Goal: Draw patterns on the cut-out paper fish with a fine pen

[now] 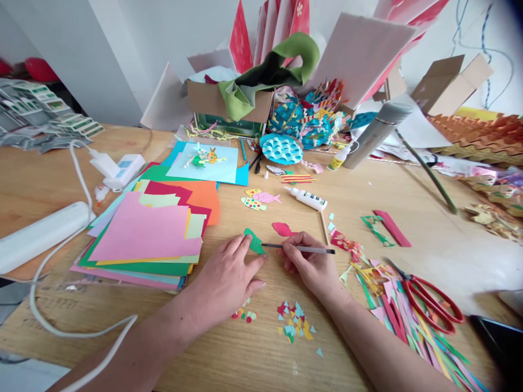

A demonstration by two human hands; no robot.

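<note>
The green paper fish (255,243) lies on the bench (261,354), held down by the spread fingers of my left hand (224,280). My right hand (312,264) pinches a slim pen (306,250) between thumb and fingers, its tip at the fish's edge. A pink paper fish (281,229) sits just beyond that hand, with a glue bottle (306,198) further on. Paper scraps (295,321) lie below my hands, red-handled scissors (433,303) off to the right, and a stack of coloured paper (143,239) to the left.
</note>
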